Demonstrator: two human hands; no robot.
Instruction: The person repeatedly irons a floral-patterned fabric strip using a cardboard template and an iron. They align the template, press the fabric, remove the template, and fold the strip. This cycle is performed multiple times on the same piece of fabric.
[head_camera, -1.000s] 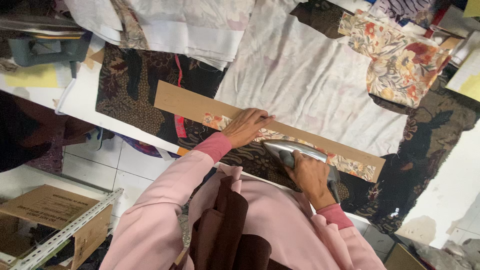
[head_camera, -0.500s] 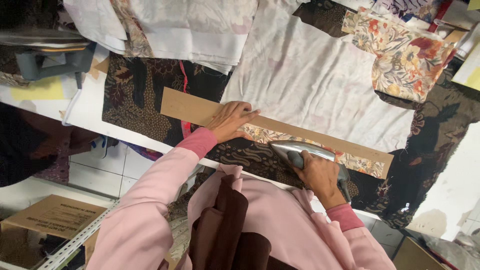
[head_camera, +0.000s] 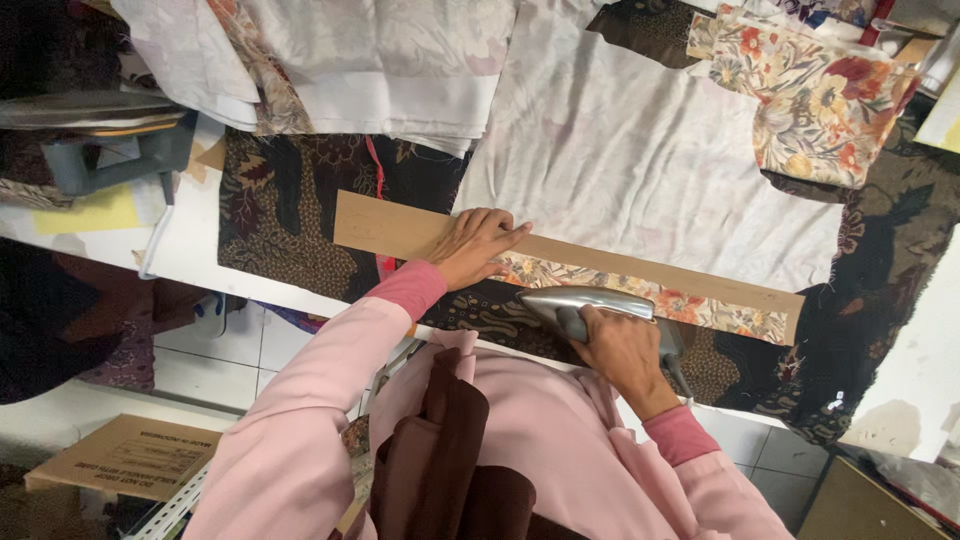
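Brown card, long and stiff, lies across the tabletop (head_camera: 190, 235) as a strip (head_camera: 400, 228), its long line running from 10 o'clock down to 4 o'clock. Soft flowery cloth (head_camera: 700, 308) is folded along its near edge. Your left hand (head_camera: 478, 245) lies flat and open on the card at 11 o'clock. Your right hand (head_camera: 622, 350) is clenched around the handle of the smooth, shiny iron (head_camera: 580, 303), which sits on the cloth, nearer to that hand.

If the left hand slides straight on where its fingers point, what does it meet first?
The left hand points along the long brown cardboard strip; past the strip's edge it would probably first meet the large pale white cloth.
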